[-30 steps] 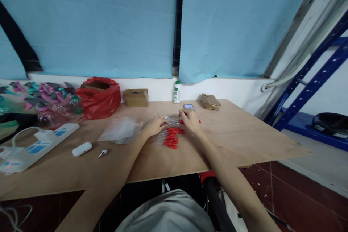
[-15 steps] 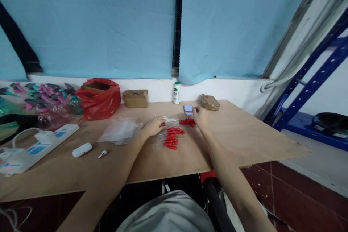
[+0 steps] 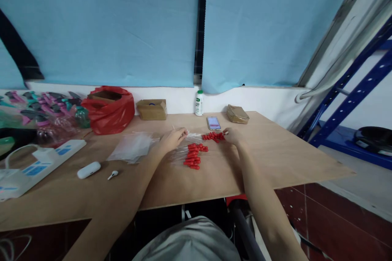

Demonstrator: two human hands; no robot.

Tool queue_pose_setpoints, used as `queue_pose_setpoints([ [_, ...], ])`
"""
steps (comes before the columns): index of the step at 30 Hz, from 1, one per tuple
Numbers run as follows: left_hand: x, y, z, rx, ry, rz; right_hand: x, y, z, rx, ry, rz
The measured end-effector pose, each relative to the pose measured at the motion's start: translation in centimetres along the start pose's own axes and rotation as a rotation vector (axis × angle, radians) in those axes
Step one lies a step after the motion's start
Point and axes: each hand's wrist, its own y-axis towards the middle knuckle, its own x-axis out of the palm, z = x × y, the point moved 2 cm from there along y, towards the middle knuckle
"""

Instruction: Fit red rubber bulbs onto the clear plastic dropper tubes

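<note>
Several clear droppers with red bulbs (image 3: 192,155) lie in a row on the wooden table (image 3: 275,155). My left hand (image 3: 172,138) rests at their thin tips, fingers curled and pinched on a clear tube. A small heap of loose red bulbs (image 3: 213,136) lies just behind the row. My right hand (image 3: 233,136) sits at the right end of that heap, fingers closed around one red bulb.
A phone (image 3: 213,122) lies behind the bulbs, with a white bottle (image 3: 199,103) and two brown boxes (image 3: 152,109) by the wall. Clear bags (image 3: 131,148), an earbud case (image 3: 88,169), a power strip (image 3: 39,163) and a red bag (image 3: 109,110) lie to the left. Blue shelving (image 3: 352,89) stands on the right.
My right hand moved from above the dropper row to the phone, then came down to the right end of the red bulb heap. My left hand edged toward the tips.
</note>
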Motion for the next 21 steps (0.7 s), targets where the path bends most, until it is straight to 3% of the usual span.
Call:
queue_pose_setpoints([
  [8, -1.3, -0.1, 3.2, 0.083, -0.01, -0.005, 0.2, 0.3, 0.6, -0.055, -0.051, -0.041],
  [15, -2.2, 0.2, 4.0, 0.091, -0.002, 0.071, 0.4, 0.5, 0.6, -0.02, 0.001, 0.01],
  [21, -2.0, 0.3, 4.2, 0.1, 0.011, 0.048, -0.2, 0.3, 0.5, 0.004, 0.016, 0.049],
])
